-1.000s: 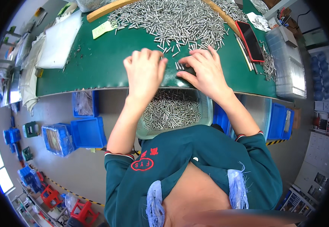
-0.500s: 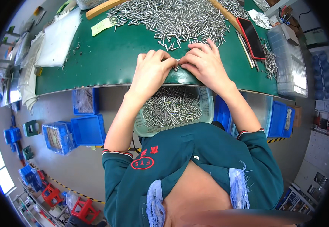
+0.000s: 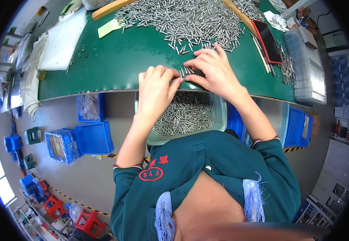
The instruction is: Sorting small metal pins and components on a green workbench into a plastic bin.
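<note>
Several small metal pins (image 3: 187,71) stand side by side in a short row near the table's front edge, between my two hands. My left hand (image 3: 155,88) has its fingers curled, thumb and index fingertips closed at the left end of the row. On the other side, my right hand (image 3: 215,73) spans the row with thumb below and index finger above, its other fingers raised toward the back. Fingertips partly hide the pins' ends. A large heap of like pins (image 3: 194,20) spreads beyond my hands. Below the table edge, a pale green basket (image 3: 221,114) holds many more.
Wooden bars (image 3: 111,9) flank the heap on the green table (image 3: 106,64). To the right lie a red-edged phone (image 3: 267,42), thin sticks (image 3: 260,52) and clear plastic boxes (image 3: 305,64). A yellow note (image 3: 108,28) and white sheet (image 3: 62,40) are left. Blue bins (image 3: 94,137) sit below.
My left hand has moved down and slightly left, my right hand slightly left. The gap between their fingertips has widened, so the row of pins shows more plainly.
</note>
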### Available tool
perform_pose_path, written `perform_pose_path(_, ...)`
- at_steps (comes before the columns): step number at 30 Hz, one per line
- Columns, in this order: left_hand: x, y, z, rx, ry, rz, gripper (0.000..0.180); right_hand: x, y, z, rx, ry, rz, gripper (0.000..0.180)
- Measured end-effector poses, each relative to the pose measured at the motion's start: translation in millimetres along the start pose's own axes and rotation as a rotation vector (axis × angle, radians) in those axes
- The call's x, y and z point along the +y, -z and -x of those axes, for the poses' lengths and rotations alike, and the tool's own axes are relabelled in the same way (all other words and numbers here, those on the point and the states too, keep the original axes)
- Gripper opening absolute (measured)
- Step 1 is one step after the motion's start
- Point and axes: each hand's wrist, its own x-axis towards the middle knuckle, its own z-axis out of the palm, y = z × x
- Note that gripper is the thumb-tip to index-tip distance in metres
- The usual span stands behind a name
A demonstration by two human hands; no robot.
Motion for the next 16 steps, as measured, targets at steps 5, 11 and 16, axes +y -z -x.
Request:
perform_pose_path(5, 0.5, -5.4, -3.6, 0.056, -0.008, -0.049, 0.013, 0.9, -1.5, 0.3, 0.002, 0.024, 0.053, 0.029)
perform_pose_path(11, 1.0, -8.1, -4.3, 0.052, -0.014, -0.037, 0.012, -2.2, 1.2, 0.3, 0.042, 0.004, 0.085, 0.024)
perform_pose_path(16, 1.2, -8.9, -2.9, 0.044, -0.009, -0.035, 0.012, -1.4, 0.7, 0.9, 0.017, 0.034, 0.206, 0.02)
